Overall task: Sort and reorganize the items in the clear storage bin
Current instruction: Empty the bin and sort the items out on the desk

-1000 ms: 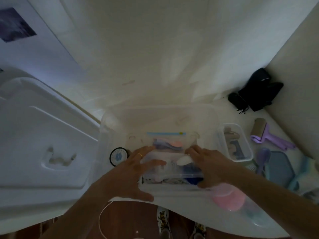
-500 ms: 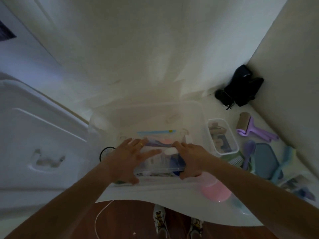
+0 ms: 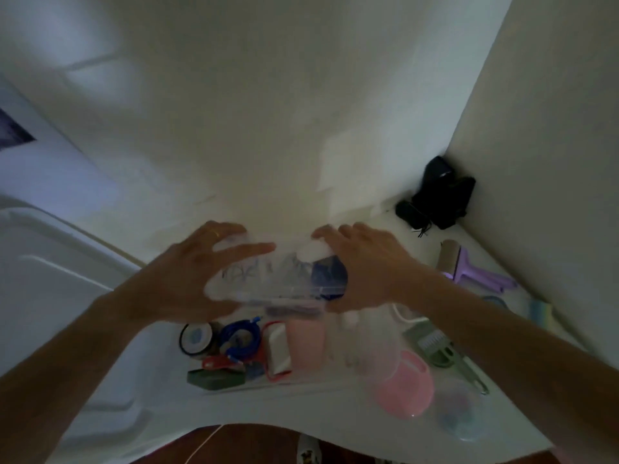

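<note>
White table (image 3: 160,380) in a pale-walled corner (image 3: 449,152); left hand (image 3: 187,279) and right hand (image 3: 365,266), fingers spread, grip a clear tray (image 3: 268,279).

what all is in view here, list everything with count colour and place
clear inner tray: 1, clear with blurred white and blue contents, lifted between both hands
clear storage bin: 1, clear, on the white table below the tray
round tin: 1, dark rim with pale top, bin's left end
blue cord bundle: 1, blue, beside the tin
green block: 1, dark green, bin's near left corner
pink box: 1, pink, middle of the bin
pink bowl: 1, pink, near right of the bin
lint roller: 1, purple, table's right
black item: 1, black, far right corner; kind unclear
white lid: 1, white, far left
left hand: grips tray's left end
right hand: grips tray's right end
</note>
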### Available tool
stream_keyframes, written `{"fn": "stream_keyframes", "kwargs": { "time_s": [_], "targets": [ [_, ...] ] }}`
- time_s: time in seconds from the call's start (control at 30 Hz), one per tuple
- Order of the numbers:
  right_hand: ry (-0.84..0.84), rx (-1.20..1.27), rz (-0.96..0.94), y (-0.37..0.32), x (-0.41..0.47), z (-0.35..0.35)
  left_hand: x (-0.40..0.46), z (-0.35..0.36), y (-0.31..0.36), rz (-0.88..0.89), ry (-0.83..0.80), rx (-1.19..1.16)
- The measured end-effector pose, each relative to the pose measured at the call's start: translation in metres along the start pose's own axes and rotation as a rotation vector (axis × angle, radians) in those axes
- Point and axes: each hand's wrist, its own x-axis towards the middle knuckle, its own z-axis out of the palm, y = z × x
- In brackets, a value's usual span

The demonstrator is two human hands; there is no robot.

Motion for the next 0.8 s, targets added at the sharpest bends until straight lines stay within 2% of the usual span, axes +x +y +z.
{"fn": "stream_keyframes", "kwargs": {
  "time_s": [0.2,0.37,0.47,0.8],
  "targets": [
    [0.092,-0.206,0.141,0.089,-0.017,-0.066,0.118,-0.008,0.027,0.122,0.194,-0.088],
    [0.106,-0.303,0.212,0.172,-0.005,-0.063,0.217,0.022,0.037,0.162,0.254,-0.129],
    [0.078,-0.282,0.222,0.213,0.009,-0.039,0.257,0.045,0.036,0.147,0.187,-0.125],
    [-0.069,-0.128,0.15,0.284,0.066,0.058,0.323,0.11,0.007,-0.038,-0.234,-0.274]
  ]
}}
